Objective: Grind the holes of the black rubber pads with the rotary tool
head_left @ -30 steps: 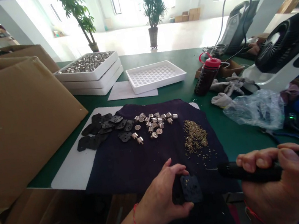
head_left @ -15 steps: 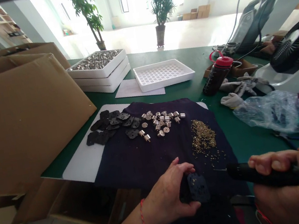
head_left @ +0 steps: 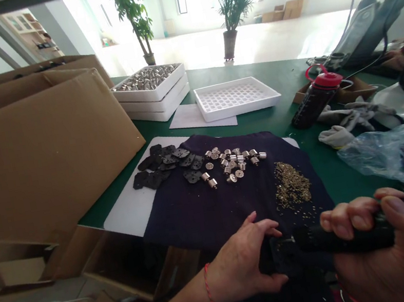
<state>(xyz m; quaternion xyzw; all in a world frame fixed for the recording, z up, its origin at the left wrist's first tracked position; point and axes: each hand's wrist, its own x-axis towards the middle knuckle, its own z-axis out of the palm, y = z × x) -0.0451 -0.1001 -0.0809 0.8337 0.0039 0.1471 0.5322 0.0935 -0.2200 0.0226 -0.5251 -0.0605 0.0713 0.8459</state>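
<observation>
Between the thumb and fingers of my left hand (head_left: 241,261) is a black plate (head_left: 286,257), near the cloth's front edge. My right hand (head_left: 386,243) grips a black power screwdriver (head_left: 315,239), whose thin metal tip reaches over the plate. Small brass-coloured screws (head_left: 292,184) lie heaped on the dark cloth (head_left: 197,214) beyond the tool. Silver metal cylinders (head_left: 237,161) are scattered at the middle of the cloth. More black plates (head_left: 158,166) form a loose pile to their left.
Stacked white trays (head_left: 153,94) hold metal cylinders at the back left, and a white grid tray (head_left: 237,98) stands right of them. A large cardboard box (head_left: 42,153) is on the left. At the right are a bottle (head_left: 314,100), gloves (head_left: 336,136) and a plastic bag (head_left: 398,155).
My right hand has brought the screwdriver left, so its tip is now over the black plate in my left hand. The whole view has shifted slightly, with the table things appearing farther right.
</observation>
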